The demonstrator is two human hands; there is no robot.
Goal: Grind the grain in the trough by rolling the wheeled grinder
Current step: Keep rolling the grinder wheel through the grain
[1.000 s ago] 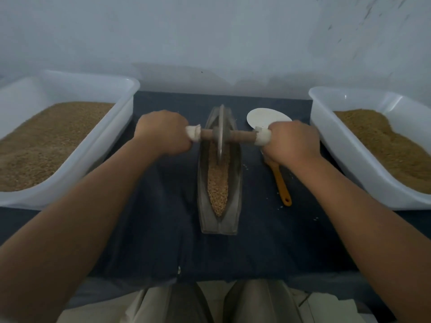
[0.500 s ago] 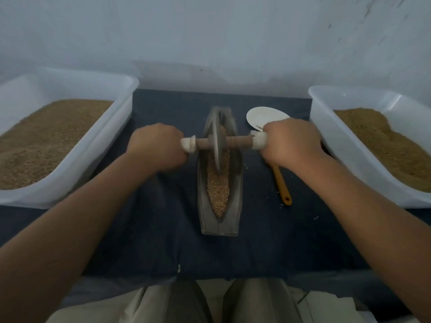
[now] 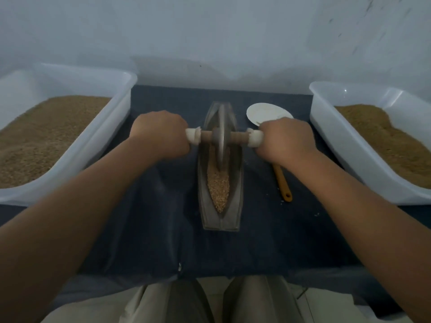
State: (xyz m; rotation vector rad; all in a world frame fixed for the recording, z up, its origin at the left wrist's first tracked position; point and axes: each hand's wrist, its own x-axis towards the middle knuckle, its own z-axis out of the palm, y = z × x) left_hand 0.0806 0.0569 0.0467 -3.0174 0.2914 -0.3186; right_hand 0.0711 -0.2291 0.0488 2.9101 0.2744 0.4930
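A narrow grey boat-shaped trough (image 3: 234, 206) lies lengthwise on the dark cloth, with brown grain (image 3: 218, 185) heaped along its groove. The wheeled grinder (image 3: 221, 136), a metal disc on a wooden axle with white-wrapped ends, stands upright in the trough over its far half. My left hand (image 3: 161, 134) grips the left end of the axle. My right hand (image 3: 285, 138) grips the right end. The lower edge of the disc is sunk in the grain.
A white tub (image 3: 121, 101) of brown grain stands at the left, and a second white tub (image 3: 326, 117) of grain at the right. A white scoop (image 3: 265, 111) with an orange handle (image 3: 283, 183) lies right of the trough, partly under my right hand. The wall is close behind.
The grinder rolled slightly toward me and then away again along the trough, both hands moving with it. It now stands near where it was a second ago.
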